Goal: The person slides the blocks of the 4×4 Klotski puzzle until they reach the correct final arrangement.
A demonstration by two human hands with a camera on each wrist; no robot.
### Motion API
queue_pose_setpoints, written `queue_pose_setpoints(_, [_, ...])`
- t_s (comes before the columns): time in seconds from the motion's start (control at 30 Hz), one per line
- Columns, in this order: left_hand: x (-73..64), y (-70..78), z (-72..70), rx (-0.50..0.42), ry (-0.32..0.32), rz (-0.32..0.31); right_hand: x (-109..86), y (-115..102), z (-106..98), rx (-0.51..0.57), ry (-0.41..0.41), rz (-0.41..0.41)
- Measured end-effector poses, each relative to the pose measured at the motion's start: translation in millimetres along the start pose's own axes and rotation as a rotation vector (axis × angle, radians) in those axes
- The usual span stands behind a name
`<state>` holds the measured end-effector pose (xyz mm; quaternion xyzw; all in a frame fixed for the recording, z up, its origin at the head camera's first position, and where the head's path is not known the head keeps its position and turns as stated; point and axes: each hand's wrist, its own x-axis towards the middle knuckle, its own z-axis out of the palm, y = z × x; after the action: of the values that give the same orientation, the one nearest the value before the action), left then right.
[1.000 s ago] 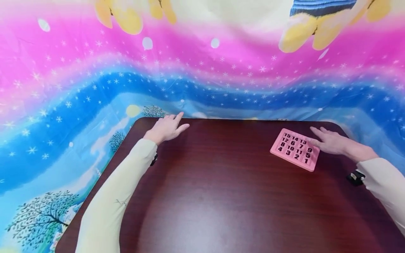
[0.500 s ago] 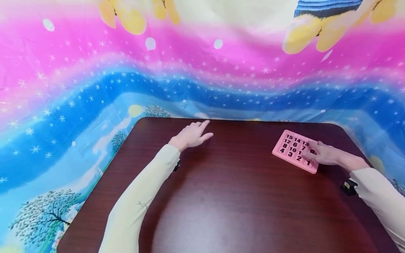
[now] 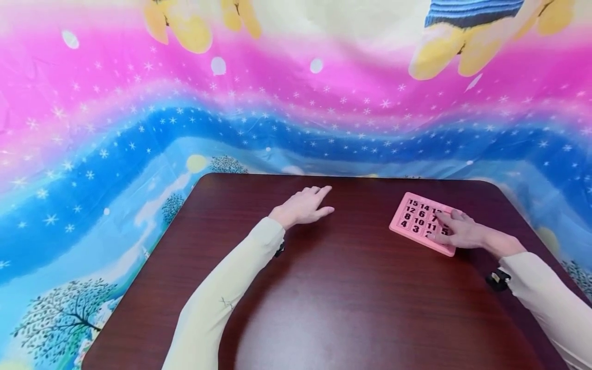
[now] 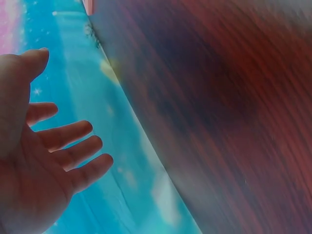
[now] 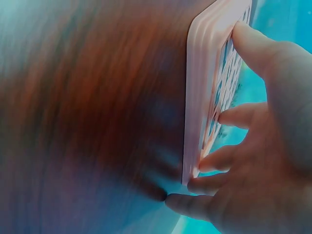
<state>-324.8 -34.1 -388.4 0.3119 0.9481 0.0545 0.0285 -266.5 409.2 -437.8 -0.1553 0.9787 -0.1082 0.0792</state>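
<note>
A pink number sliding puzzle (image 3: 418, 222) with black numerals lies flat on the dark brown table (image 3: 324, 288), toward its right side. My right hand (image 3: 464, 234) rests over the puzzle's right part and covers some of the numbers. In the right wrist view, the thumb (image 5: 253, 46) and some fingertips touch the numbered face of the puzzle (image 5: 197, 97), while the little finger lies past its edge. My left hand (image 3: 302, 205) hovers above the table left of the puzzle, fingers extended and holding nothing. Spread fingers (image 4: 80, 156) show in the left wrist view.
A printed cloth (image 3: 287, 103) in pink and blue with snowflakes and trees hangs behind the table and along its left side. Black wrist cameras sit at both cuffs, the right one (image 3: 498, 280) more visible.
My left hand has moved right across the far part of the table. My right hand has come left onto the puzzle, which has slid slightly left.
</note>
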Motion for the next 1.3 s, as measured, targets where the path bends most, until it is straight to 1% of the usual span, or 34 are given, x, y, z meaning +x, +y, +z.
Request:
queue_pose_setpoints(0.33, [-6.6, 22.6, 7.1, -0.011, -0.043, 0.038, 3.8, -35.4, 5.3, 0.041, -0.024, -0.017])
queue_pose_setpoints(0.57, [-6.0, 44.4, 12.1, -0.005, -0.022, 0.101, 5.2, -55.9, 9.0, 0.040, -0.042, -0.026])
queue_pose_setpoints(0.67, [-4.7, 53.9, 14.9, -0.015, -0.020, 0.111, 5.6, -62.7, 11.7, 0.031, -0.041, -0.042])
queue_pose_setpoints(0.8, [-2.4, 64.5, 19.6, -0.034, -0.046, 0.096, 5.7, -71.7, 15.4, 0.043, -0.036, -0.063])
queue_pose_setpoints(0.9, [-0.6, 70.3, 24.5, -0.061, -0.073, 0.085, 5.8, -77.8, 17.3, 0.052, -0.038, -0.073])
queue_pose_setpoints(0.97, [0.2, 73.1, 27.7, -0.088, -0.080, 0.075, 6.1, -81.9, 18.4, 0.062, -0.038, -0.079])
queue_pose_setpoints(1.17, [-1.3, 74.2, 34.6, -0.140, -0.072, 0.041, 8.0, -96.9, 20.9, 0.079, -0.047, -0.096])
queue_pose_setpoints(1.23, [-3.3, 73.5, 34.4, -0.145, -0.062, 0.034, 8.8, -102.0, 21.1, 0.084, -0.056, -0.095])
queue_pose_setpoints(1.3, [-5.4, 72.4, 33.7, -0.147, -0.036, 0.038, 10.1, -107.3, 21.4, 0.086, -0.062, -0.093])
